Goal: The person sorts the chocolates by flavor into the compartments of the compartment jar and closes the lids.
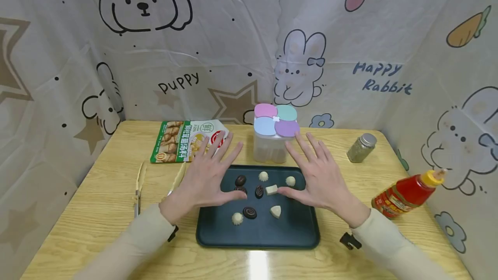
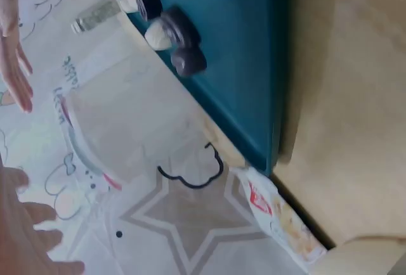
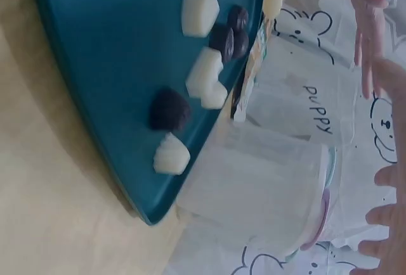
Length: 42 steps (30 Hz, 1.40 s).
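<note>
My left hand (image 1: pixel 208 174) hovers over the left back part of a dark blue tray (image 1: pixel 256 236), fingers spread and straight, holding nothing. Over the tray's right side is my right hand (image 1: pixel 320 178), likewise spread with nothing in it. Between them lie several chocolates: dark ones such as a swirled oval (image 1: pixel 250 212), and white ones such as a rectangular block (image 1: pixel 271 189) beside my right thumb. A dark chocolate (image 3: pixel 169 109) in the right wrist view is covered by my right hand in the head view. Both hands appear raised above the tray in the wrist views.
A clear container (image 1: pixel 268 150) with a four-coloured lid stands behind the tray. At the back left lies a green and white food packet (image 1: pixel 183 141); pale-tipped tongs (image 1: pixel 138 185), partly hidden, are left of the tray. A spice jar (image 1: pixel 362 147) and a red sauce bottle (image 1: pixel 402 195) stand right.
</note>
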Motion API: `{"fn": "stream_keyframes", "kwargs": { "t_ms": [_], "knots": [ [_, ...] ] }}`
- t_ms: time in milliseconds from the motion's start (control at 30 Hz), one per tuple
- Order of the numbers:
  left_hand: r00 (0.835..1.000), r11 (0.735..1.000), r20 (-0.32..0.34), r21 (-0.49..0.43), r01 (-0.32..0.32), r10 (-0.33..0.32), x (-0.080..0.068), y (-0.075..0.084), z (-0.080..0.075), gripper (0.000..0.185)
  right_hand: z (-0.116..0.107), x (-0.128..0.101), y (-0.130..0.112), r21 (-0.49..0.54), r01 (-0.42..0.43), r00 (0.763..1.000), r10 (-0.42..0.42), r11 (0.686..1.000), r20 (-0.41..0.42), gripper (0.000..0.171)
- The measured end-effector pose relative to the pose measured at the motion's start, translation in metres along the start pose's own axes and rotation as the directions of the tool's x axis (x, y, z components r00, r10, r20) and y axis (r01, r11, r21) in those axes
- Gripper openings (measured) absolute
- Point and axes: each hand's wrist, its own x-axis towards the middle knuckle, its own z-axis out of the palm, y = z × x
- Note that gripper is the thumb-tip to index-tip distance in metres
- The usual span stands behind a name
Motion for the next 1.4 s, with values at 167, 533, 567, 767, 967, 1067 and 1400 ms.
{"fn": "stream_keyframes", "kwargs": {
  "t_ms": [167, 533, 567, 767, 967, 1067, 1400],
  "knots": [
    [0.999, 0.999, -0.010, 0.004, -0.033, 0.033, 0.018, -0.014, 0.002, 0.116, 0.003, 0.017, 0.012, 0.074, 0.017, 0.999, -0.015, 0.997, -0.029, 0.113],
    [0.993, 0.998, -0.100, -0.011, -0.061, 0.060, 0.066, -0.042, 0.026, 0.098, 0.027, 0.053, 0.026, 0.179, 0.045, 0.989, -0.019, 0.983, -0.144, 0.096],
    [0.993, 0.998, -0.102, -0.016, -0.065, 0.063, 0.070, -0.043, 0.027, 0.096, 0.028, 0.056, 0.027, 0.181, 0.052, 0.988, -0.024, 0.982, -0.150, 0.092],
    [0.994, 0.996, -0.083, -0.047, -0.078, 0.074, 0.090, -0.048, 0.031, 0.087, 0.036, 0.074, 0.028, 0.184, 0.069, 0.985, -0.037, 0.980, -0.171, 0.066],
    [0.994, 0.994, -0.064, -0.054, -0.092, 0.088, 0.108, -0.049, 0.037, 0.079, 0.043, 0.085, 0.029, 0.165, 0.042, 0.987, -0.015, 0.985, -0.158, 0.056],
    [0.994, 0.993, -0.060, -0.070, -0.100, 0.096, 0.114, -0.050, 0.041, 0.074, 0.046, 0.089, 0.030, 0.153, 0.041, 0.988, -0.017, 0.987, -0.150, 0.053],
    [0.998, 0.990, -0.004, -0.123, -0.066, 0.066, 0.121, -0.049, 0.046, 0.067, 0.050, 0.100, 0.032, 0.116, 0.071, 0.986, -0.052, 0.991, -0.156, 0.045]
  ]
}}
